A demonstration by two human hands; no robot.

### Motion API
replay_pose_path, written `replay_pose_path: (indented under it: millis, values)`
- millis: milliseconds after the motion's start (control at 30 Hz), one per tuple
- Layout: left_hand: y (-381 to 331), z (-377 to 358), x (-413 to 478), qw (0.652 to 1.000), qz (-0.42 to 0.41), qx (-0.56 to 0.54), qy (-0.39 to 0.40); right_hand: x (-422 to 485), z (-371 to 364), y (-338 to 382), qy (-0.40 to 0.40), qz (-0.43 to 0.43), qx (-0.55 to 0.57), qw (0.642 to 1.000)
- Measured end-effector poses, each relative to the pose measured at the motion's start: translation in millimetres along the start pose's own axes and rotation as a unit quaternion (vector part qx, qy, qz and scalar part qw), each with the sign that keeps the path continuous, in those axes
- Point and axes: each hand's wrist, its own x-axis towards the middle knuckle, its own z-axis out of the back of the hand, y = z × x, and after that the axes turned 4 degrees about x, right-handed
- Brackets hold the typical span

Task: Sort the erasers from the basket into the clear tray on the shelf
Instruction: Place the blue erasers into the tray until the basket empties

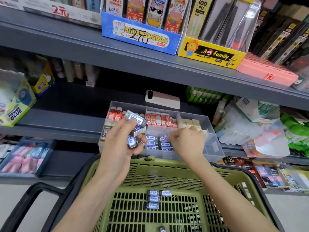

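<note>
At frame centre the left hand [119, 146] curls round a clutch of small blue-and-white wrapped erasers [136, 124], just above the clear plastic compartment tray [215, 144] on the grey metal shelf [63, 118]. The right hand [188, 143], fingers bent, pinches one more eraser [164, 138] over the tray's rows of the same kind. Lower centre, four loose erasers [154, 199] lie grouped in the olive-green plastic basket [167, 171]. A pink phone [163, 99] lies behind the tray.

The basket [167, 177] is showing matt green plastic, the tray [215, 148] clear glossy plastic, the erasers [153, 198] shiny wrappers
</note>
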Motion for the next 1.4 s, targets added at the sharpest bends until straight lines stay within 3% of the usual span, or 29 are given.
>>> replay_pose_path:
  millis: [200, 300, 367, 433, 500, 533, 600, 700, 833, 900, 933, 1033, 1100, 1200, 1400]
  values:
    - [1.2, -0.4, -3.0, 1.000, -0.006, 0.015, 0.022, 12.1, 12.3, 0.2, 0.113, 0.130, -0.171, 0.970]
    - [2.4, -0.2, -4.8, 0.999, -0.009, 0.023, 0.026, 14.6, 23.1, -1.9, 0.097, 0.138, -0.159, 0.973]
    - [3.9, 0.7, -5.1, 0.999, -0.009, 0.034, 0.031, 12.4, 31.2, -7.9, 0.056, 0.132, -0.079, 0.987]
    - [4.9, 0.8, -5.6, 0.998, -0.005, 0.046, 0.040, 7.8, 43.1, -9.8, 0.066, 0.104, 0.149, 0.981]
    - [5.8, 1.0, -5.8, 0.997, 0.000, 0.051, 0.060, -1.4, 59.6, -0.2, 0.124, 0.088, 0.408, 0.900]
    - [5.9, 1.2, -6.4, 0.996, 0.003, 0.058, 0.074, -6.7, 66.8, 6.5, 0.146, 0.103, 0.466, 0.867]
    - [5.7, 0.9, -7.4, 0.992, 0.012, 0.078, 0.100, -13.9, 75.1, 19.0, 0.187, 0.142, 0.493, 0.838]
    - [5.7, -0.5, -9.5, 0.986, 0.040, 0.096, 0.128, -14.7, 81.1, 29.0, 0.235, 0.177, 0.473, 0.831]
    - [9.6, 1.6, -8.3, 0.985, 0.044, 0.104, 0.128, -4.3, 87.3, 17.8, 0.265, 0.138, 0.536, 0.789]
    - [10.3, 4.0, -7.0, 0.987, 0.034, 0.100, 0.121, 6.9, 87.9, 3.5, 0.221, 0.101, 0.545, 0.802]
    - [10.1, 5.2, -6.7, 0.988, 0.028, 0.094, 0.116, 12.2, 85.8, -3.9, 0.190, 0.086, 0.521, 0.827]
    - [10.5, 7.1, -6.1, 0.991, 0.012, 0.079, 0.104, 19.3, 67.4, -19.9, 0.154, 0.090, 0.348, 0.920]
    - [10.8, 7.8, -6.6, 0.992, 0.006, 0.078, 0.101, 19.0, 51.0, -25.6, 0.147, 0.129, 0.216, 0.957]
    - [12.3, 8.6, -6.6, 0.992, 0.004, 0.078, 0.098, 22.9, 37.2, -28.5, 0.138, 0.198, 0.088, 0.966]
    - [13.5, 9.7, -5.7, 0.993, -0.005, 0.085, 0.086, 30.9, 33.9, -19.7, 0.167, 0.254, 0.028, 0.952]
